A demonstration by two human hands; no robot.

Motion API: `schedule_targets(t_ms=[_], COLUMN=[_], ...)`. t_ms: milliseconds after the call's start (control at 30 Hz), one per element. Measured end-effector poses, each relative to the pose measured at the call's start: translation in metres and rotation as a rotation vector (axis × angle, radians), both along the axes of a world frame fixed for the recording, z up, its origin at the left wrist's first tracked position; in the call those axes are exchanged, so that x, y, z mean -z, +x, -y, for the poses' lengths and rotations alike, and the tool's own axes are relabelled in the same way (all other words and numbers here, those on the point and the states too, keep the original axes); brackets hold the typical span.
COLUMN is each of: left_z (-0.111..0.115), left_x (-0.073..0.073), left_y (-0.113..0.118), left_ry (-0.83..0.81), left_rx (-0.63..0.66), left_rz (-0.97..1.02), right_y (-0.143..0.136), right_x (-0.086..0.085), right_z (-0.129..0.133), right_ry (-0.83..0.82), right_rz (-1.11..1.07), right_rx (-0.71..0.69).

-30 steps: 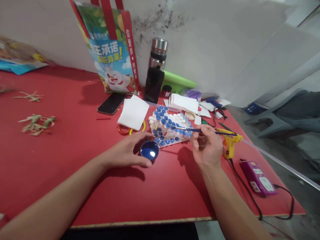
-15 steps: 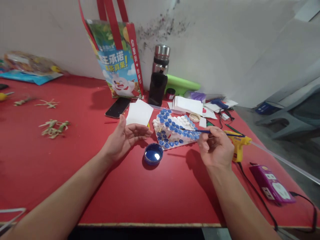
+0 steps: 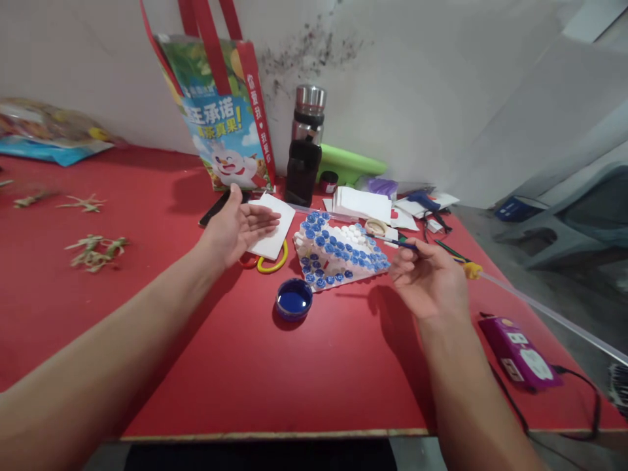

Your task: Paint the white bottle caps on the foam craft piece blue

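Observation:
My right hand (image 3: 432, 275) is closed on a thin dark paintbrush (image 3: 395, 241), whose tip points left over the back part of a white craft piece (image 3: 338, 268). Rows of blue round pieces cover much of that craft, and a group of white ones (image 3: 350, 233) lies near its back. Empty and with fingers spread, my left hand (image 3: 238, 229) hovers by a white paper (image 3: 275, 229). In front of the craft stands a small round pot of blue paint (image 3: 294, 299). Yellow and red scissor handles (image 3: 273, 257) show beside the paper.
Behind are a printed bag (image 3: 228, 124), a flask (image 3: 310, 111), a phone (image 3: 213, 208) and stacked white cards (image 3: 363, 204). Straw figures (image 3: 98, 252) lie left. A glue gun's yellow end (image 3: 472, 270) shows behind my right hand, with a purple box (image 3: 521, 353) and cables at right.
My left hand has moved left and up, uncovering the scissor handles. The brush tip has shifted from the craft's blue rows to near its back edge. The view has shifted slightly.

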State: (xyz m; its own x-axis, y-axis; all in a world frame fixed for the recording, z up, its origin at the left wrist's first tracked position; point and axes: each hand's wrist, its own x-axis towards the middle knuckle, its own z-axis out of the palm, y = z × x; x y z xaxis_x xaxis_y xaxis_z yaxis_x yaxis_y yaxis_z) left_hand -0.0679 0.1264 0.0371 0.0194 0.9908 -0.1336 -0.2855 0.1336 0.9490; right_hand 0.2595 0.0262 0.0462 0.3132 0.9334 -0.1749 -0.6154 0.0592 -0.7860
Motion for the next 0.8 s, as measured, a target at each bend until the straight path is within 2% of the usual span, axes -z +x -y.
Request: schedule_targets(t_ms=[133, 233, 333, 433, 633, 800], left_z=[-0.016, -0.019, -0.021, -0.024, -0.026, -0.020], left_x=[0.005, 0.008, 0.010, 0.014, 0.021, 0.020], left_y=[0.023, 0.036, 0.042, 0.045, 0.049, 0.050], left_ry=[-0.010, -0.010, -0.010, 0.005, 0.051, 0.066], left_rx=[0.073, 0.110, 0.124, 0.150, 0.200, 0.231], left_rz=[0.014, -0.019, -0.054, -0.079, -0.097, -0.097], right_y=[0.019, 0.030, 0.036, 0.037, 0.030, 0.026], right_x=[-0.009, -0.014, -0.016, -0.013, 0.000, 0.004], right_z=[0.006, 0.012, 0.014, 0.011, 0.000, -0.002], right_ry=[-0.037, -0.047, -0.041, -0.045, -0.102, -0.087], right_rz=[0.031, 0.130, 0.226, 0.229, 0.183, 0.176], right_rx=[-0.161, -0.205, -0.267, -0.329, -0.323, -0.265])
